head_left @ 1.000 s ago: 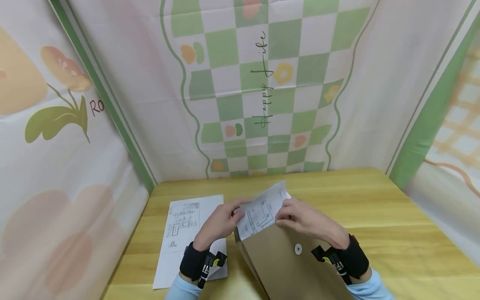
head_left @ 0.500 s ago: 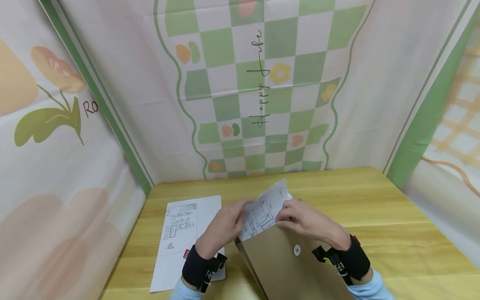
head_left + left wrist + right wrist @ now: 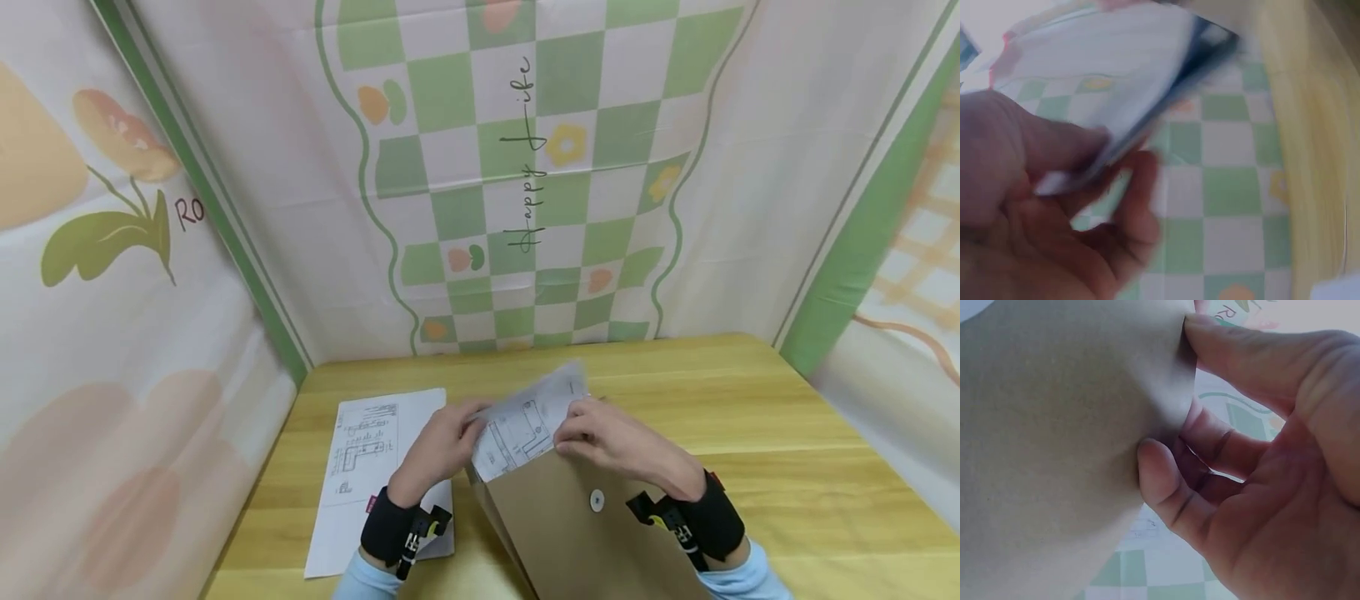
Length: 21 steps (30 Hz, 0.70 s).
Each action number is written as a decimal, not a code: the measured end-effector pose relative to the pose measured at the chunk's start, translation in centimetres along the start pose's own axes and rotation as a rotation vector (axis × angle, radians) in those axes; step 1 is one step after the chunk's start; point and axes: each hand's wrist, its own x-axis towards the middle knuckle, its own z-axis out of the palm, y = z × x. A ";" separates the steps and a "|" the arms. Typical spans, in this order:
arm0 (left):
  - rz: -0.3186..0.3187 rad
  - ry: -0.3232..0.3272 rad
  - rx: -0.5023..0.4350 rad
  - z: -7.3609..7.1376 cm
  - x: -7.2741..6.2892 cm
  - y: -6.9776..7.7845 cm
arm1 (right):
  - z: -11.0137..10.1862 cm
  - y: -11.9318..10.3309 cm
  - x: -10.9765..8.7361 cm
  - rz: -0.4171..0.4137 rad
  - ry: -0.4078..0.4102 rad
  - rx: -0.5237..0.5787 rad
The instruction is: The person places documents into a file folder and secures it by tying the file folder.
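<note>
A brown paper envelope (image 3: 570, 537) with a round white button stands tilted before me in the head view, and printed drawing sheets (image 3: 517, 429) stick out of its mouth. My left hand (image 3: 438, 450) pinches the sheets at their left edge, thumb on the near face. In the left wrist view these white sheets (image 3: 1122, 75) are blurred, with thumb and fingers on either side of the edge. My right hand (image 3: 618, 440) grips the envelope's upper rim; the right wrist view shows thumb and curled fingers on the brown paper (image 3: 1072, 444). The sheets' lower part is hidden inside.
Left of the envelope, a stack of white papers (image 3: 337, 525) with a printed drawing on top lies on the wooden table (image 3: 795, 467). Patterned cloth walls (image 3: 502, 208) rise behind the table and at both sides.
My left hand shifts right over the sheets, then back left, still holding them. The top of the sheets leans further right. My right hand stays at the envelope's rim.
</note>
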 end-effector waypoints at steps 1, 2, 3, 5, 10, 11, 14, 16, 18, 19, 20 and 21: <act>0.046 0.016 0.040 0.1 -0.1 0.2 | 0.0 0.0 0.0 -0.008 0.010 -0.013; 0.090 0.030 0.083 0.1 -0.1 0.5 | 0.0 0.0 0.0 -0.013 0.018 -0.021; 0.129 0.039 0.114 0.2 -0.2 0.8 | 0.0 0.0 -0.1 -0.018 0.025 -0.028; 0.181 0.044 0.160 0.2 -0.4 1.5 | 0.0 0.0 -0.1 -0.021 0.032 -0.038; 0.142 0.026 0.169 -0.1 -0.2 2.5 | 0.0 0.0 -0.1 -0.020 0.036 -0.029; 0.119 0.021 0.164 -0.1 -0.1 2.4 | 0.0 -0.1 -0.1 -0.017 0.033 -0.018; 0.024 0.005 0.094 -0.2 0.2 1.7 | -0.1 -0.1 -0.1 -0.009 0.024 0.005; -0.051 -0.020 -0.023 -0.3 0.3 0.9 | -0.2 -0.2 -0.1 -0.002 0.018 0.006; -0.122 -0.046 -0.142 -0.4 0.3 0.1 | -0.3 -0.4 -0.1 0.009 0.007 0.006; -0.151 -0.060 -0.188 -0.4 0.3 -0.2 | -0.4 -0.4 -0.1 0.013 0.004 0.004; -0.175 -0.080 -0.238 -0.4 0.3 -0.5 | -0.4 -0.5 -0.1 0.017 -0.001 0.006; -0.194 -0.102 -0.277 -0.5 0.3 -0.6 | -0.4 -0.5 -0.1 0.019 -0.004 0.008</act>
